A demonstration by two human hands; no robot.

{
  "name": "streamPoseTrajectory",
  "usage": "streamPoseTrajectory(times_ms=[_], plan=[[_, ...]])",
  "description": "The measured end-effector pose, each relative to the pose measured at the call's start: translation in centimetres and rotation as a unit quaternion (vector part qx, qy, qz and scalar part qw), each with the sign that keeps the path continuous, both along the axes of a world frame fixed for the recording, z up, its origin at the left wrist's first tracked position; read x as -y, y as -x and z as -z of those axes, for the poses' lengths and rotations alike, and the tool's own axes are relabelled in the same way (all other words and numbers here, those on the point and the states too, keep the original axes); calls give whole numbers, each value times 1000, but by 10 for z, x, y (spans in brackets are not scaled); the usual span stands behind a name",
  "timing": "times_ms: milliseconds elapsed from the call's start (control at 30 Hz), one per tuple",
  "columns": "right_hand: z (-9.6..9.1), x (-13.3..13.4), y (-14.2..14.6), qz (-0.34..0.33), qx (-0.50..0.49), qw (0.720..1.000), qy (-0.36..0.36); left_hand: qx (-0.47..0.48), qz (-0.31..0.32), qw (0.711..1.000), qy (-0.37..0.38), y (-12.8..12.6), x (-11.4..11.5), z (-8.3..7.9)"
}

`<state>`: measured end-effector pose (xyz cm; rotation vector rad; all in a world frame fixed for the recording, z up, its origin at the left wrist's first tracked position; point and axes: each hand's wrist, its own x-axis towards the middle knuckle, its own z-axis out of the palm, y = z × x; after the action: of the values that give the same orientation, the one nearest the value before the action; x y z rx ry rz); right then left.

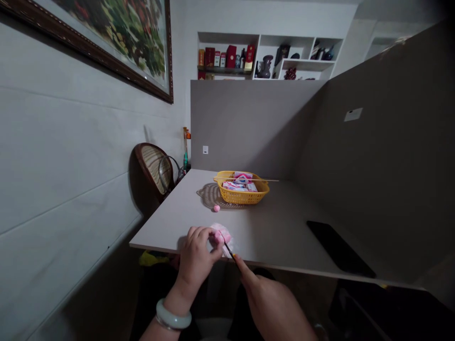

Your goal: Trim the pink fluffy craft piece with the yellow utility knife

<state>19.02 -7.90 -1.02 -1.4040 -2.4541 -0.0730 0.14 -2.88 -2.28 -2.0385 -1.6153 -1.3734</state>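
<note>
My left hand [196, 258], with a pale bangle on the wrist, is closed on a small pink and white packet [222, 238] at the near edge of the grey table [277, 227]. My right hand [265, 298] pinches a thin dark stick [227, 248] whose tip touches the packet. A small pink ball [216, 208] lies on the table in front of a yellow basket [242, 194]. The basket holds pink and white packets, and a long wooden skewer [249, 179] rests across its rim.
A black phone [339, 248] lies flat at the right of the table. Grey partition walls [256, 128] close in the back and right. A round fan and a racket [156, 168] lean at the far left corner. Shelves with boxes and a vase stand behind.
</note>
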Motion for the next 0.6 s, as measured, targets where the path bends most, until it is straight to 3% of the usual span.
streamPoseTrajectory(times_ms=[200,367,600], plan=[[-5,-12,14,5,-28,999,-14,4,-4,1000,11,0,-3,0],[0,-1,-1,1,-18,1000,25,-1,0,1000,3,0,0,-2],[-7,-14,14,9,-33,999,-23,-1,-11,1000,2,-1,-2,-1]])
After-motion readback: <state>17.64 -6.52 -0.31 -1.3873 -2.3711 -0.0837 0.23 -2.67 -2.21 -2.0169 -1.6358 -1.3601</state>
